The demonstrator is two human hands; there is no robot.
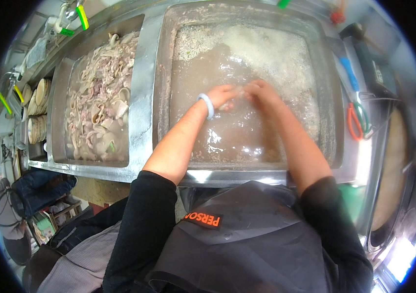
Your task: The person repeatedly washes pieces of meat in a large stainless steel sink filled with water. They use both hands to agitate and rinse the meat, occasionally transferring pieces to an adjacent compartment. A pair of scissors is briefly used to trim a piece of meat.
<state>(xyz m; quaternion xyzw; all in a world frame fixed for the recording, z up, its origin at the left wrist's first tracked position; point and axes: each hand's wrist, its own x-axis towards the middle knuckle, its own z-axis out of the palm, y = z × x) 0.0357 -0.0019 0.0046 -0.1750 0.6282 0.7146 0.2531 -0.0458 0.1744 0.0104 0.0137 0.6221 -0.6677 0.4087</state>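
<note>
Both my hands are over a large metal sink basin (248, 165) full of murky brown water (200, 78), with pale foam (277, 42) along its far and right sides. My left hand (224, 96), with a pale bangle (207, 106) at the wrist, is at the water's surface near the middle. Close to its fingertips is my right hand (262, 91), its fingers bent. Something small and pale shows between the hands, too blurred to name. Whether either hand grips it cannot be made out.
The left basin (140, 95) holds many pieces of raw offal (101, 95) in cloudy water. Beyond it are stacked bowls (37, 128). On the right ledge lie red-and-green-handled scissors (355, 121) and a blue-handled tool (349, 73). A large round pan (389, 175) stands right; another person (8, 208) is left.
</note>
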